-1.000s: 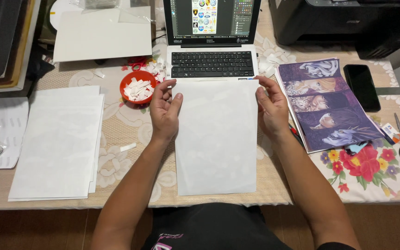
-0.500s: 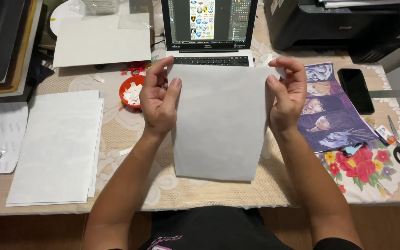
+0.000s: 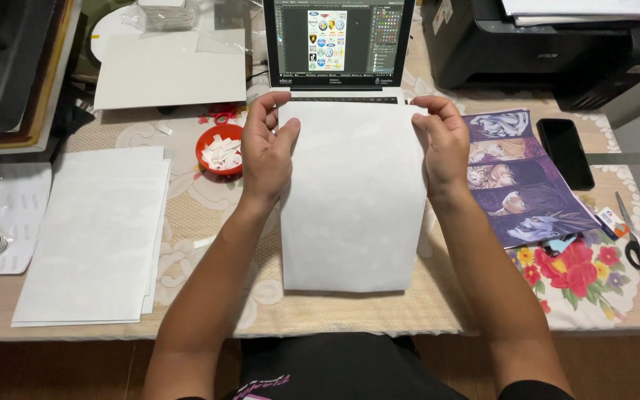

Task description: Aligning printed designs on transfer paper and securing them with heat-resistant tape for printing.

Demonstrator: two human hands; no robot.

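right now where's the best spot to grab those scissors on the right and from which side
Take the scissors by the black handle loops, which lie at the near end; the blades point away, toward the far side of the table. Come from the near right edge of the table, where nothing blocks them. They lie flat on the flowered cloth, so probably slide fingers into the loops rather than pinch the blades.

— Desk tally? 
— One laptop (image 3: 338, 48), one printer (image 3: 550, 44), one phone (image 3: 565, 152), one pair of scissors (image 3: 637, 241).
— Upper left of centre? 
— One red bowl (image 3: 220, 148); two hands hold one sheet (image 3: 350, 200).
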